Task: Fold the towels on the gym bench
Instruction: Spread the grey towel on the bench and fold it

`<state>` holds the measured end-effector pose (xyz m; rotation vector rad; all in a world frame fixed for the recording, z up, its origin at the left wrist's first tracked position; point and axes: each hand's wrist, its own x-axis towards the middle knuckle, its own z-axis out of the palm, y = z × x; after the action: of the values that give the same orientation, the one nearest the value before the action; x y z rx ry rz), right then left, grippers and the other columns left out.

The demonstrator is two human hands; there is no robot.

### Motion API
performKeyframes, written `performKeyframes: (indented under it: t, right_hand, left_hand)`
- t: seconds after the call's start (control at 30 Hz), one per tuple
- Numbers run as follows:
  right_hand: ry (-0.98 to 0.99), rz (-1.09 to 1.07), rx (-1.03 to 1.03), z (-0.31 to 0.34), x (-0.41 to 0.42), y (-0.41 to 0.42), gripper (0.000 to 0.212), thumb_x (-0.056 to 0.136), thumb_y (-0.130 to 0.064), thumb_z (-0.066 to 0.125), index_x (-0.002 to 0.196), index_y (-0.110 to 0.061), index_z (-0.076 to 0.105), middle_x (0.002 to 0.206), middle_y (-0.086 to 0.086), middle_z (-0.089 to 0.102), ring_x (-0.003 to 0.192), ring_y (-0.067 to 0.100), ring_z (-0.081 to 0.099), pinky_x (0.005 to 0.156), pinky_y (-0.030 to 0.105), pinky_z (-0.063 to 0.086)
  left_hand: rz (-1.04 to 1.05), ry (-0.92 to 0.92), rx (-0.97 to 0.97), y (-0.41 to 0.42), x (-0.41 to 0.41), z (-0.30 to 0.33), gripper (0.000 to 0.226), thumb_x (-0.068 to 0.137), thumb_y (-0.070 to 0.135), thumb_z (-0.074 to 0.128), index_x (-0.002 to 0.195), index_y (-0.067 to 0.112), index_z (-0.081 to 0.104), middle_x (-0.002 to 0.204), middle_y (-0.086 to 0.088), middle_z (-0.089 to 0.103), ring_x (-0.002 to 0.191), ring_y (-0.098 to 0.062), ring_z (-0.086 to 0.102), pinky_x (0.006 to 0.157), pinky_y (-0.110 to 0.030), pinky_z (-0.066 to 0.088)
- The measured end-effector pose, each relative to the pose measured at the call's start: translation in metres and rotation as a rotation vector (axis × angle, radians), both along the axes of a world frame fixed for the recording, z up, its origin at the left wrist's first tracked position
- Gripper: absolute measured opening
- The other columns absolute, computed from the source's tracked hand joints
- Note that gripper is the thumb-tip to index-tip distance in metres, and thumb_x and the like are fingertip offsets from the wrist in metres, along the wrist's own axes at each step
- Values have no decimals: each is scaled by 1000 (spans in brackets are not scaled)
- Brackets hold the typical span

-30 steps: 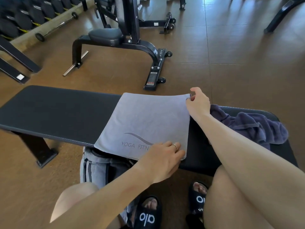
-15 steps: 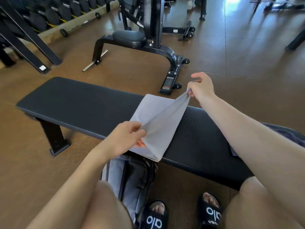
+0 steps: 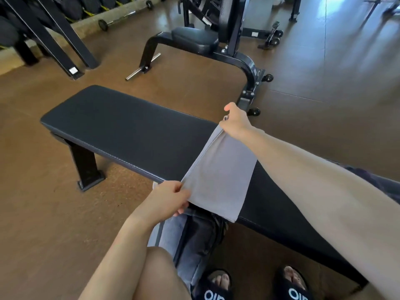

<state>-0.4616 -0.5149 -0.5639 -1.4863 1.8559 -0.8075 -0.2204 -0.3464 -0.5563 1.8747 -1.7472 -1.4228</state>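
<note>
The left hand [image 3: 167,197] is reaching in from below, fingers and thumb pinching the near corner of the grey towel [image 3: 218,176]. The towel is lying folded across the black gym bench [image 3: 129,131]. Farther off, the outstretched right hand [image 3: 234,122] is gripping its far corner.

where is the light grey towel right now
In the head view, the light grey cloth towel lies folded across the long black padded bench, right of centre, held between the left hand at its near corner and the right hand at its far corner.
</note>
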Motion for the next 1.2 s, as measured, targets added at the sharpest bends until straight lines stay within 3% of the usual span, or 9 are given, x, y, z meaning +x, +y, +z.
performKeyframes:
  t: [0.17,0.27,0.37,0.47,0.57,0.77,0.87,0.97,1.2]
  right_hand:
    - [4,-7,-33,-10,5,-10,49,88,-10,59,135,-11,45,102,6,60,85,19,56,63,25,42]
    - [17,3,-45,-7,6,-12,41,90,-17,59,130,-12,51,100,2,63,89,19,60,72,27,45]
    - [97,50,-8,-2,2,-12,30,91,-23,49,119,-19,60,103,-3,63,97,21,62,85,35,52]
    - [243,114,49,-1,-8,-12,34,88,-30,44,118,-27,60,109,0,64,104,23,58,93,41,50]
    - [294,128,130,1,-17,-12,42,80,-36,48,121,-33,57,113,1,61,105,24,56,90,41,51]
    - [291,197,149,3,-35,-12,27,79,-19,59,101,-7,69,87,2,63,79,21,58,69,32,46]
    - [234,175,120,4,-44,-12,13,87,-17,57,91,-14,69,90,1,64,82,21,62,65,29,46]
    - [220,102,63,5,-50,-9,14,89,-19,46,79,-16,56,82,3,57,70,21,53,60,30,41]
    - [483,218,33,-11,-54,-5,12,98,-19,40,93,-16,51,92,9,62,81,28,60,66,35,45]
  left_hand:
    - [-14,-39,1,-3,4,-4,16,88,24,53,77,12,55,67,-9,68,56,-15,57,61,-33,49]
    - [-26,-41,-15,-3,4,-3,18,89,24,52,80,9,54,70,-13,69,55,-15,56,59,-33,49]
    - [-38,-17,-36,-2,5,-1,24,92,24,53,86,1,55,65,-1,67,54,-13,57,58,-32,51]
    - [-43,-7,-75,-1,5,3,25,93,24,53,87,0,54,68,-4,69,54,-13,58,58,-31,52]
    - [-38,3,-101,1,3,5,26,93,24,54,88,-1,54,74,-9,71,54,-14,58,59,-31,52]
    - [-14,43,-124,3,2,10,24,95,23,55,84,2,55,75,-8,71,56,-11,59,58,-26,52]
    - [9,107,-115,2,-1,14,23,96,19,55,83,1,59,77,-8,71,59,-11,61,59,-24,53]
    - [58,117,-117,-1,-4,13,24,95,18,53,83,-2,58,78,-11,71,57,-11,60,56,-22,51]
    - [69,-31,-25,-8,1,-3,22,94,24,50,79,11,57,65,2,66,54,-14,57,58,-29,52]
